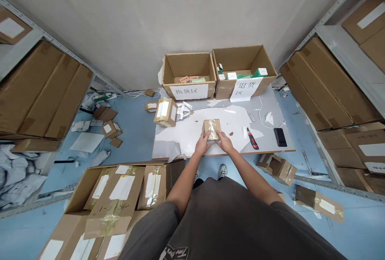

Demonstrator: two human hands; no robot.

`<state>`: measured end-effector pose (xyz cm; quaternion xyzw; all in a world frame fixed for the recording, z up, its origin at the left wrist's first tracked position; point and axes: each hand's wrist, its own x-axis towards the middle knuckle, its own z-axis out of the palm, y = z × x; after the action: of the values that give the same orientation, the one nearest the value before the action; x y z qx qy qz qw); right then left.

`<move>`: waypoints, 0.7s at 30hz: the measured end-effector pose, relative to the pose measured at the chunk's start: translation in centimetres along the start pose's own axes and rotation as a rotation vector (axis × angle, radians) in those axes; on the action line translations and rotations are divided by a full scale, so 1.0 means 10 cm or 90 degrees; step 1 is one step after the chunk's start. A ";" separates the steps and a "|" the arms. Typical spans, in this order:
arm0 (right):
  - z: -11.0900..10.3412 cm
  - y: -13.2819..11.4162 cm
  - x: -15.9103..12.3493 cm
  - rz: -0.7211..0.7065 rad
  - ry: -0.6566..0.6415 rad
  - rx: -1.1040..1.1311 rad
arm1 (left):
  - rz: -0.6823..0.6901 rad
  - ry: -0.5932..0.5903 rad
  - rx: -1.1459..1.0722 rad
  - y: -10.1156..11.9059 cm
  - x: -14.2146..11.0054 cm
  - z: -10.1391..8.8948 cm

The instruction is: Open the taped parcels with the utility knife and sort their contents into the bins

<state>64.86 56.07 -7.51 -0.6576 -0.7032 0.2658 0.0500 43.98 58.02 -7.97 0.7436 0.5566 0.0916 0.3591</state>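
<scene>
A small cardboard box (212,125), sealed with shiny clear tape, is at the front middle of the worktable. My left hand (202,144) grips its near left side. On the near right side, my right hand (224,142) grips the same box. The fingertips are partly hidden against the cardboard. To the right lies a red and black utility knife (252,138) on the tabletop. A taped box with a white label (166,111) stands at the table's left edge, beside a smaller box (150,106).
Two open cartons with paper signs, a left one (189,91) and a right one (222,91), hold small packages at the back. A black phone (280,137) lies at the right edge. A large carton of parcels (75,196) stands front left. Shelves flank both sides.
</scene>
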 end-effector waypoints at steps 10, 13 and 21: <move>-0.65 -0.04 0.39 -0.036 -0.062 0.007 | 0.047 -0.060 -0.057 -0.11 0.50 -0.60; -0.66 -0.09 0.54 -0.017 -0.063 0.034 | -0.010 -0.066 -0.103 -0.11 0.66 -0.60; -0.30 -0.04 0.59 0.032 0.037 0.043 | -0.019 0.005 -0.104 -0.05 0.68 -0.23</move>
<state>65.02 62.62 -6.38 -0.6804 -0.6753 0.2714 0.0861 44.87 65.20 -8.37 0.7029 0.5600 0.1343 0.4175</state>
